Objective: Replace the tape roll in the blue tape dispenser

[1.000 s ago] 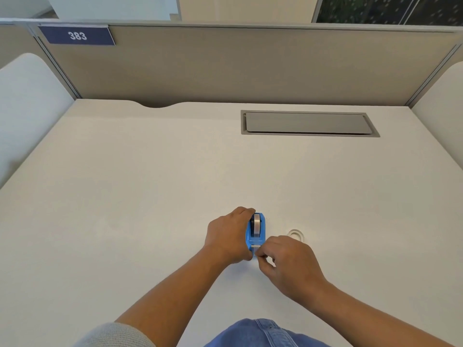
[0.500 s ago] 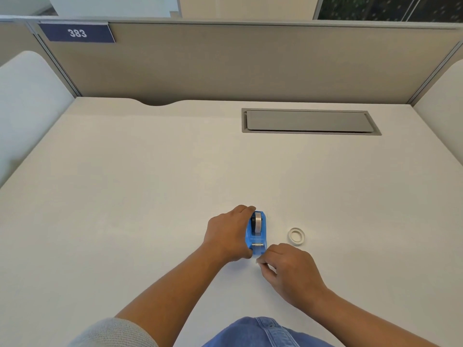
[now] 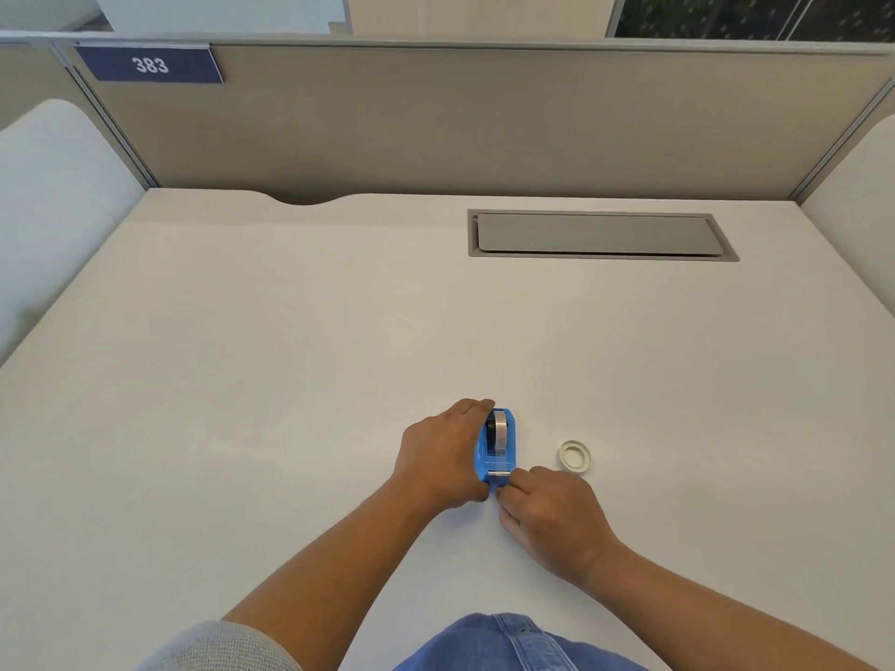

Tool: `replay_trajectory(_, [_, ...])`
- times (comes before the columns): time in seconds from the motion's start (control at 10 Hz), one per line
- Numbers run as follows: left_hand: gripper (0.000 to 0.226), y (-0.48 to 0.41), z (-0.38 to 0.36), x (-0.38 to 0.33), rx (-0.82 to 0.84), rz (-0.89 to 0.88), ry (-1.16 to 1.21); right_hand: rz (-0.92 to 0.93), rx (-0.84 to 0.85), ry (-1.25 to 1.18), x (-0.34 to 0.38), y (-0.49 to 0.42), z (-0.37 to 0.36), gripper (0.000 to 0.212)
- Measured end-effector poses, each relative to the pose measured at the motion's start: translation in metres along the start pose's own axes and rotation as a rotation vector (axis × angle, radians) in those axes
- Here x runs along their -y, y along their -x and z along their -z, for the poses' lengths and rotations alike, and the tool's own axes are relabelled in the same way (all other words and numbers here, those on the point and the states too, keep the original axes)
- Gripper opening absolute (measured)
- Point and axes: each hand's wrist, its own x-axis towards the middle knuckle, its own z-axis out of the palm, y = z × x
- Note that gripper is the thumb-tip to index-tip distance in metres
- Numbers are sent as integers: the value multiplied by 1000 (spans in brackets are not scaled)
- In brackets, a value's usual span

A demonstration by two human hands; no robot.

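The blue tape dispenser (image 3: 499, 460) stands on the white desk (image 3: 290, 380), its cutter end toward me. A tape roll (image 3: 499, 431) sits in its cradle. My left hand (image 3: 438, 457) is wrapped around the dispenser's left side and holds it down. My right hand (image 3: 552, 518) is just in front of the cutter with thumb and forefinger pinched together; whether they hold the tape's end I cannot tell. A small white ring-shaped tape core (image 3: 574, 457) lies flat on the desk to the right of the dispenser, apart from both hands.
A grey cable-port lid (image 3: 598, 233) is set into the desk at the back right. A beige partition (image 3: 484, 118) with a "383" sign (image 3: 150, 65) closes the far edge. White side panels flank the desk.
My right hand drew back toward me from the cutter, uncovering the white core, then returned close to the cutter. The left hand and dispenser stayed put.
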Motion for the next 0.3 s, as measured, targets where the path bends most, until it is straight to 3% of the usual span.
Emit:
replay_trajectory(0.2, [98, 0, -2, 0, 4, 3, 14, -67, 11, -83, 7, 7, 10, 8])
replay_trajectory(0.3, [98, 0, 0, -1, 1, -1, 9, -263, -6, -249, 10, 11, 20, 17])
